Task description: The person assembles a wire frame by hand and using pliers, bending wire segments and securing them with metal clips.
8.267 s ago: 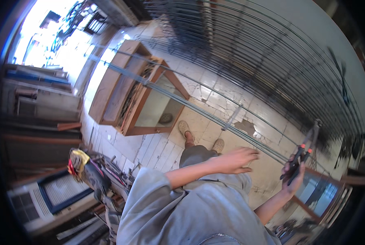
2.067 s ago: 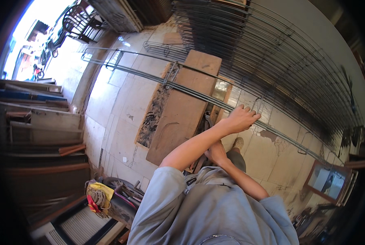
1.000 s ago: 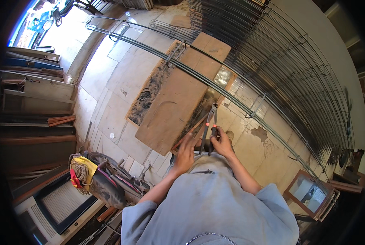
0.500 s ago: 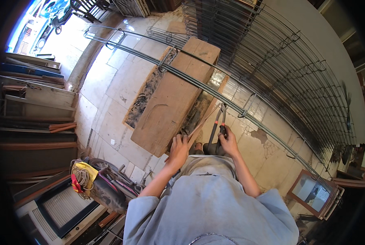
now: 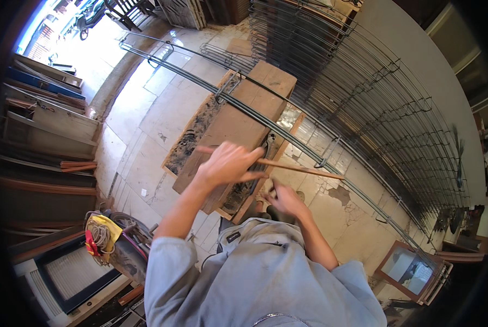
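A thin wooden strip [image 5: 304,170] lies crosswise in front of me, its short left end sticking out past my left hand [image 5: 230,162]. That hand is closed over the strip, thumb and forefinger reaching to the right. Just below the strip, my right hand [image 5: 287,199] has its fingers curled; a dark bit shows at the fingertips, but what it holds I cannot make out. Under my left hand stands a long brown wooden block [image 5: 246,128], on a soot-marked board [image 5: 186,141]. A dark object beside the block is too unclear to name.
Bundled metal rods with wire stirrups [image 5: 244,108] cross above the block. A rebar cage [image 5: 358,82] stands at the right. Stacked frames and boards [image 5: 53,131] line the left. A glazed wooden frame [image 5: 407,271] lies lower right; a yellow bag with rope [image 5: 103,234] lies lower left.
My left hand has risen up and over the block, swinging the strip from slanting to nearly level. My right hand has moved left and down. The pincers it held no longer show clearly.
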The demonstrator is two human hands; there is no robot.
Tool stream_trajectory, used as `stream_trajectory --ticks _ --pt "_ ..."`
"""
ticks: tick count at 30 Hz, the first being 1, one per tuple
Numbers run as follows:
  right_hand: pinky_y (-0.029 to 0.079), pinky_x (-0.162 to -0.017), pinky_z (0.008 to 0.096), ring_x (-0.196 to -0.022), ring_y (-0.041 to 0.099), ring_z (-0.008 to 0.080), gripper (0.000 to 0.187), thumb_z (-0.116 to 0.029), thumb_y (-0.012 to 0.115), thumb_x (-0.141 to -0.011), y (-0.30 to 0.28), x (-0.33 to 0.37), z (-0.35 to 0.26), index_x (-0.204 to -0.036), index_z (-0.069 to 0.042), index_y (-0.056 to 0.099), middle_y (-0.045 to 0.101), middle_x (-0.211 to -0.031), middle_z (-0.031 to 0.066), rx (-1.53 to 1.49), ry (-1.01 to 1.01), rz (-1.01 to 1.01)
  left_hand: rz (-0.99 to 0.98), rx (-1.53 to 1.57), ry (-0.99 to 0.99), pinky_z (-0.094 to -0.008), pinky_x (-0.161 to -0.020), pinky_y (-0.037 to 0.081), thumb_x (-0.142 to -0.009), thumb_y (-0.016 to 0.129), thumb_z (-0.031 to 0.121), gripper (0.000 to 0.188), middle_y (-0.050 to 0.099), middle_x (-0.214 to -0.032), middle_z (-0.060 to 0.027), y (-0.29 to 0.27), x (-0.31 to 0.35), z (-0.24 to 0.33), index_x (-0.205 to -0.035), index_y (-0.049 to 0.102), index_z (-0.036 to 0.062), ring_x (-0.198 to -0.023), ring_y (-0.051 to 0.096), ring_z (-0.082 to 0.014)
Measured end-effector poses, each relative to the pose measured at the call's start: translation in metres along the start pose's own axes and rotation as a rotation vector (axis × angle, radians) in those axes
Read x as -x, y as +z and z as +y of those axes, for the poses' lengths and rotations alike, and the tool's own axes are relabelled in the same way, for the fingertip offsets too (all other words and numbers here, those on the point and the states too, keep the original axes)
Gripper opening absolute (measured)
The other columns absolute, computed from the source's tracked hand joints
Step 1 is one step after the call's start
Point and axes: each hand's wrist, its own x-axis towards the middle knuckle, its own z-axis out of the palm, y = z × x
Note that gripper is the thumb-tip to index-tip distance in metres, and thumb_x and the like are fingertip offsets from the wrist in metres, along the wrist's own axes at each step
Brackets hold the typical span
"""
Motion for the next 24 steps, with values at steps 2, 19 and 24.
stream_trajectory --ticks 2,19,24 --pt "0.054 -0.069 0.0407 -0.076 0.066 0.0384 0.029 -0.019 0.067 -0.090 -0.048 0.056 -0.038 -0.113 -0.002 0.062 0.068 -0.085 0.0186 -0.010 -0.149 -0.248 0.034 -0.003 0.149 -0.0453 -0.052 0.047 -0.089 0.056 0.065 0.059 0.057 -0.055 -0.0132 0.018 -0.030 -0.016 -0.089 0.061 0.0064 -0.054 0.062 -0.0355" --pt "0.041 -0.084 0.0401 -0.086 0.055 0.0240 0.025 -0.023 0.075 -0.085 -0.097 0.025 -0.034 -0.108 -0.014 0.069 0.055 -0.088 0.0041 0.702 -0.030 1.082 0.463 -0.053 0.446 -0.0395 -0.085 0.043 -0.083 0.069 0.055 0.050 0.057 -0.093 -0.0104 0.042 -0.114 -0.104 -0.076 0.065 0.0057 -0.089 0.057 -0.0280" --pt "0.045 -0.076 0.0386 -0.082 0.056 0.0247 0.018 -0.017 0.078 -0.081 -0.092 0.022 -0.038 -0.098 -0.013 0.072 0.055 -0.089 0.0057 0.522 -0.008 1.091 0.411 -0.020 0.449 -0.0411 -0.082 0.046 -0.080 0.075 0.048 0.044 0.057 -0.094 -0.0102 0.033 -0.112 -0.108 -0.083 0.065 0.0058 -0.091 0.058 -0.0288"
